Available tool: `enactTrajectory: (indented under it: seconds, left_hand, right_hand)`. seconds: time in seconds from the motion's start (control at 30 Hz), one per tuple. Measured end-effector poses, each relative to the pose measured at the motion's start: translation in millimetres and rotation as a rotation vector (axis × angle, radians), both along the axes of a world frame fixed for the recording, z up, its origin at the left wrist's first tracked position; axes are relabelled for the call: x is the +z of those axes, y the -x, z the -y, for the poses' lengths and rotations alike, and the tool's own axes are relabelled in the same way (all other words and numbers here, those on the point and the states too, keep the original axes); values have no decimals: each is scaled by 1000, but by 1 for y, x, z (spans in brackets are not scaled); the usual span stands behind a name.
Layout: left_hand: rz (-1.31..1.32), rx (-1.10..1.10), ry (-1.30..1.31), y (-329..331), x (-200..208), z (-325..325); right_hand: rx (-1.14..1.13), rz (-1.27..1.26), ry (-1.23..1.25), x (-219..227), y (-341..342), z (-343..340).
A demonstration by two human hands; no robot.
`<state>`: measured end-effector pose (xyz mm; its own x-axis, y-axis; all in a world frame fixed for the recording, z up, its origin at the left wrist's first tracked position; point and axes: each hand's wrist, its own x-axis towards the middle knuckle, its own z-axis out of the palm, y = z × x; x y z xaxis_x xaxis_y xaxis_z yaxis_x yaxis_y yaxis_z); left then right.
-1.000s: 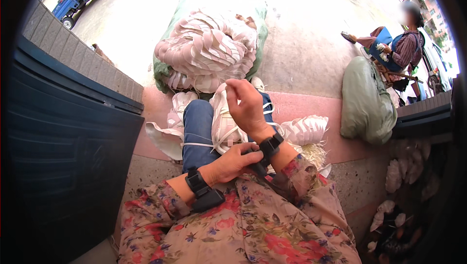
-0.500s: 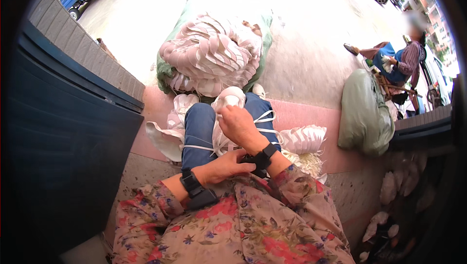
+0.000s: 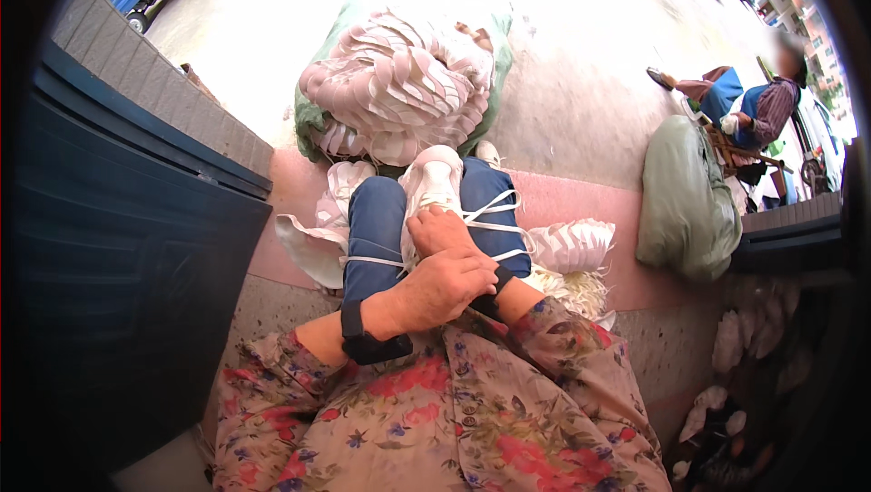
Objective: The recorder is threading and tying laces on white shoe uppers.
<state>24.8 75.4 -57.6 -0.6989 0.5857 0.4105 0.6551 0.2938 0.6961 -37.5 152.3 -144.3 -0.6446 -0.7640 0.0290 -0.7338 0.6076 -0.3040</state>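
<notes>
Between the knees, on the blue trouser legs (image 3: 376, 229), sat a stack of white shoe insoles (image 3: 434, 179), bound w/ white string (image 3: 490, 211) that also ran across both thighs. Right hand (image 3: 440, 231) lay flat on the near end of the stack, fingers together and curled down over it, touching insoles and string. Left hand (image 3: 445, 285) crossed over the right wrist, fingers closed and pressed down on it; whether it pinched string underneath, can't tell. Both wrists wore black bands (image 3: 367, 338). Floral sleeves filled the lower part of the view.

Ahead on the ground, a big heap of pinkish-white insoles (image 3: 399, 84) spilled from a green sack (image 3: 313, 120). Another white bundle (image 3: 572, 245) lay just beside the right thigh on the pink step (image 3: 581, 197), loose white pieces (image 3: 313, 238) by the left thigh. Further right a grey-green sack (image 3: 685, 202) stood full, w/ another person (image 3: 753, 111) seated behind it. Dark blue metal door (image 3: 118, 247) at far left.
</notes>
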Motion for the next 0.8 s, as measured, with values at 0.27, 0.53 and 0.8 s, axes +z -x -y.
enactTrajectory:
  seconds: [0.27,0.53,0.8]
  left_hand:
    - [82,424,1,12,2,-10]
    - [29,83,-109,-3,-2,-3]
    - [-88,158,-77,-3,-6,-13]
  right_hand:
    - [26,70,271,-3,-19,2]
    - [-6,505,359,-1,-19,16]
    - [-33,1342,469,2,-19,26]
